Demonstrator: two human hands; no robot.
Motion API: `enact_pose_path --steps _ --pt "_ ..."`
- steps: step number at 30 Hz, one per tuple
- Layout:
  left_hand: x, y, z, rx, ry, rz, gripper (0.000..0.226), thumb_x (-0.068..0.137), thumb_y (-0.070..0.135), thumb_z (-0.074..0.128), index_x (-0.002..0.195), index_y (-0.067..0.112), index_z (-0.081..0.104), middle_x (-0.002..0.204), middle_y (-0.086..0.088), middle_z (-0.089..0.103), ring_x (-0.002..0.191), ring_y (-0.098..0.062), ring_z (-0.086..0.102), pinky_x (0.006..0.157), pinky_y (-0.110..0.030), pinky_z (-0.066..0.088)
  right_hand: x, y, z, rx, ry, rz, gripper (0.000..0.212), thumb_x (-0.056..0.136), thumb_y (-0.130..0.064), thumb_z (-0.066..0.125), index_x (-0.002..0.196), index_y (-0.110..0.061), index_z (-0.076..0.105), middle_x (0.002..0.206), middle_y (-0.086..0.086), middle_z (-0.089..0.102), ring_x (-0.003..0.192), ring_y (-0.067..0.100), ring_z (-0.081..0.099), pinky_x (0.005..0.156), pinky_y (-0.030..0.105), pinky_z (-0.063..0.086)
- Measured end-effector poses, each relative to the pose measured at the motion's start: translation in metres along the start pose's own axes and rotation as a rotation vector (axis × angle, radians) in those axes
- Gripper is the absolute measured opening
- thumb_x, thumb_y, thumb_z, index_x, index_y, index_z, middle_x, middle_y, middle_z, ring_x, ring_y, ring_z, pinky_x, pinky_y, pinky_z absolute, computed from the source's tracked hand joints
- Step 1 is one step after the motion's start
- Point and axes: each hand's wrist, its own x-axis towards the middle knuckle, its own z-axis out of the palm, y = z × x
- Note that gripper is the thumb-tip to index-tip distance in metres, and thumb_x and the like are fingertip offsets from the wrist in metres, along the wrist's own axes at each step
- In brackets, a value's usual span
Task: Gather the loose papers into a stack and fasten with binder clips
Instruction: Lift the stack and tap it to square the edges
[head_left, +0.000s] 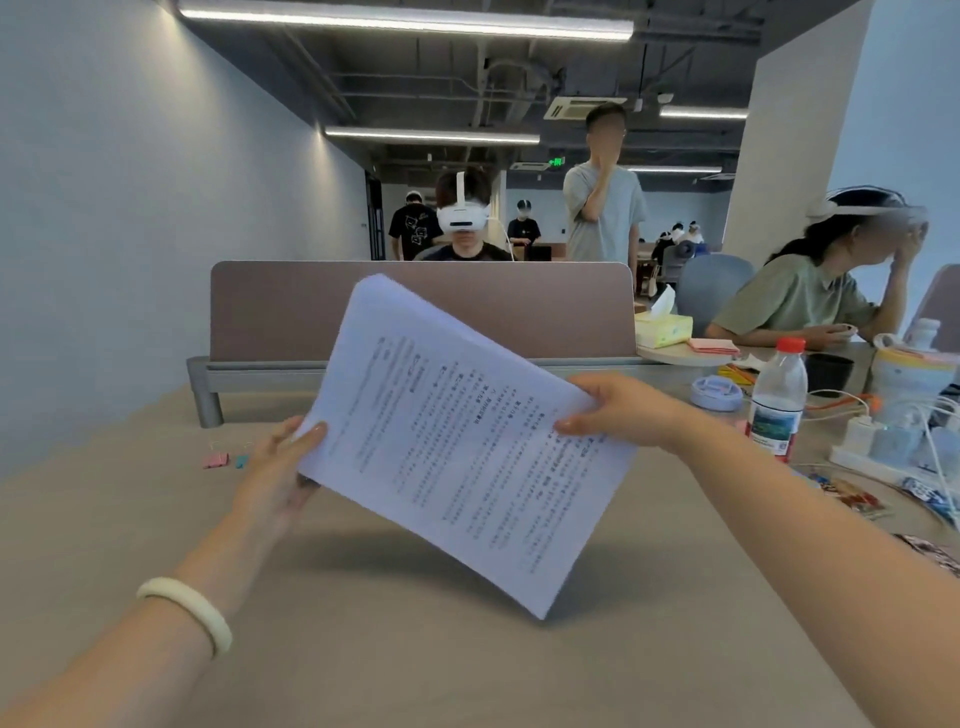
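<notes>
A stack of white printed papers (457, 441) is held tilted in the air above the tan desk (363, 649). My left hand (283, 473) grips the stack's left edge, thumb on top. My right hand (618, 410) grips its right edge, fingers over the printed side. Two small binder clips, one pink (215, 460) and one teal (241, 460), lie on the desk to the left of my left hand, apart from the papers.
A brown divider panel (291, 312) stands across the desk's far edge. On the right are a water bottle (777, 397), a round lid (717, 393), a power strip with cables (883, 447), a tissue box (663, 328) and snack wrappers. People sit and stand beyond.
</notes>
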Motion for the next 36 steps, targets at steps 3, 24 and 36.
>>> enact_pose_path --steps 3,24,36 --pt "0.003 0.012 -0.022 0.335 -0.045 0.053 0.075 0.079 0.034 0.072 0.142 0.022 0.033 0.137 -0.005 0.053 0.113 -0.016 0.057 0.103 -0.037 0.038 -0.003 -0.002 -0.018 -0.129 -0.085 0.014 0.023 0.086 -0.025 0.067 0.108 -0.018 0.064 0.108 0.001 0.069 0.097 0.018 0.067 0.089 0.038 0.054" --pt "-0.005 -0.008 -0.007 0.344 -0.391 -0.293 0.068 0.050 0.032 0.090 0.109 0.018 0.060 0.110 -0.015 0.071 0.092 -0.033 0.071 0.068 -0.047 0.058 -0.004 0.068 0.009 0.812 -0.118 0.206 0.045 0.069 -0.022 0.075 0.112 -0.016 0.063 0.108 0.003 0.073 0.095 0.017 0.071 0.081 0.031 0.057" --pt "-0.019 0.004 0.020 0.341 -0.295 -0.065 0.029 0.082 0.018 0.069 0.110 0.024 0.062 0.107 0.001 0.072 0.103 -0.023 0.065 0.089 -0.045 0.051 -0.005 0.050 0.047 0.806 0.306 0.008 0.030 0.096 -0.009 0.050 0.125 -0.013 0.054 0.121 0.007 0.065 0.108 0.025 0.063 0.092 0.045 0.050"
